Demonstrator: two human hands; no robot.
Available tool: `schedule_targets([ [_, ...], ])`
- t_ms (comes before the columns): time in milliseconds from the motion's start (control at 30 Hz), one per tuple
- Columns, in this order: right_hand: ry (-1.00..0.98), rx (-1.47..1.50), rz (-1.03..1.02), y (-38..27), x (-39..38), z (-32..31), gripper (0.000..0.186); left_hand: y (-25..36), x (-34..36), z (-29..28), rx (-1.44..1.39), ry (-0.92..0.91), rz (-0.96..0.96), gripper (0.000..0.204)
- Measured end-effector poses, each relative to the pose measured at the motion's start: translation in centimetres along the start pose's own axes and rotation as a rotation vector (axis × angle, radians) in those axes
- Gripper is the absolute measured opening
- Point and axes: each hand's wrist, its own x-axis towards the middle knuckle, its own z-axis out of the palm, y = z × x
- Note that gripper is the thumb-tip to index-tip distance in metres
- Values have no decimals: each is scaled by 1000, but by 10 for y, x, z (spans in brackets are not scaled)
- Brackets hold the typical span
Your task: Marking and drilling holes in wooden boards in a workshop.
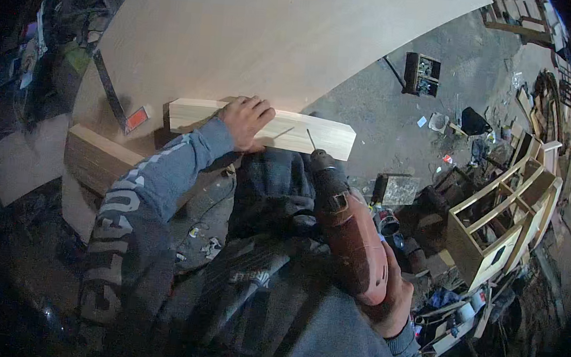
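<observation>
The drill's point(360, 251) grip is mostly hidden behind its red body and the right hand point(393, 300), which is wrapped round it. Whether the bit's point(311, 139) tip touches the pale wooden block point(316, 135) is hard to tell. The left hand point(245, 123) is clamped on the block, fingers over its far edge, covering part of it.

The block is at the worktop's point(276, 37) near edge, its long axis running left to right, the right end slightly lower. The drill points away from the person, leaning left.

A square point(110, 89) lies on the worktop; the left sleeve point(139, 210) partly covers a thick timber point(103, 154). Rightward, a wooden frame point(504, 212) stands amid clutter.
</observation>
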Motion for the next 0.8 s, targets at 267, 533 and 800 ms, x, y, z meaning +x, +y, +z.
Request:
schedule_targets([
  [267, -3, -39, -27, -11, 23, -1, 95, 0, -2, 0, -25, -142, -28, 83],
  [533, 15, -24, -53, -4, 29, -6, 94, 2, 0, -3, 15, -188, -52, 85],
  [800, -60, -100, 77, -17, 46, -21, 90, 1, 1, -5, -8, -120, -26, 82],
])
